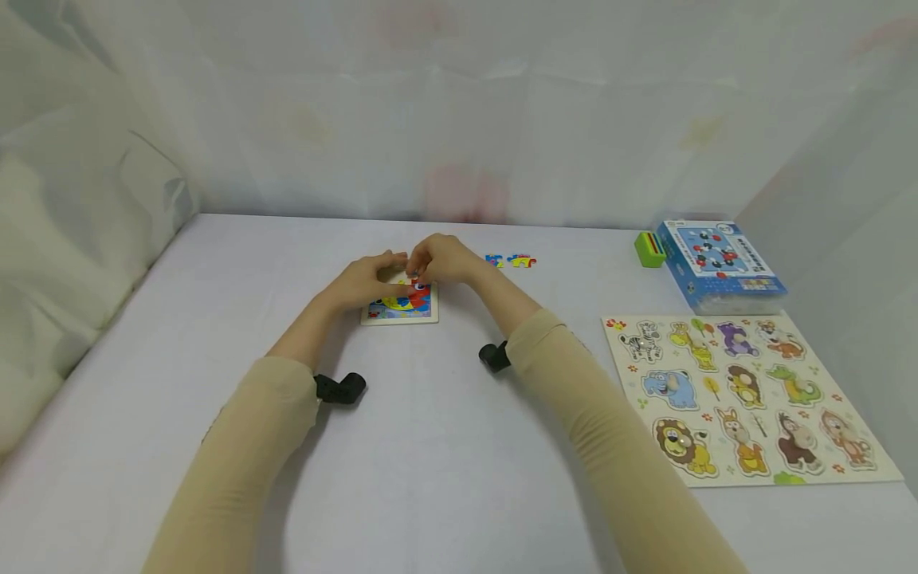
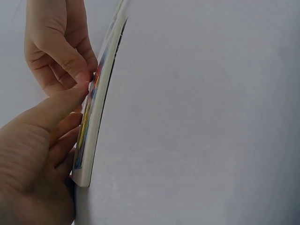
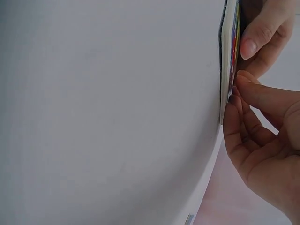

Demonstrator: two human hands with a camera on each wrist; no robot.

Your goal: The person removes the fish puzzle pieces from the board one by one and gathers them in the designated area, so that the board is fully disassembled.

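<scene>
A small jigsaw puzzle in a pale tray (image 1: 399,321) lies on the table, with a red, yellow and blue picture. My left hand (image 1: 363,283) spans its left part; in the left wrist view the thumb (image 2: 65,104) reaches over the picture and the other fingers lie by the tray's side. At the tray's upper right my right hand (image 1: 446,259) bends its fingers down and pinches what looks like a small puzzle piece (image 1: 413,276), mostly hidden by the fingertips. Both thumbs come close together in the left wrist view. The hands cover much of the picture.
Two loose puzzle pieces, one blue and yellow (image 1: 494,261) and one mostly yellow (image 1: 522,261), lie beyond my right wrist. At the right are a green block-like item (image 1: 649,250), a blue box (image 1: 724,267) and a large animal puzzle board (image 1: 746,399).
</scene>
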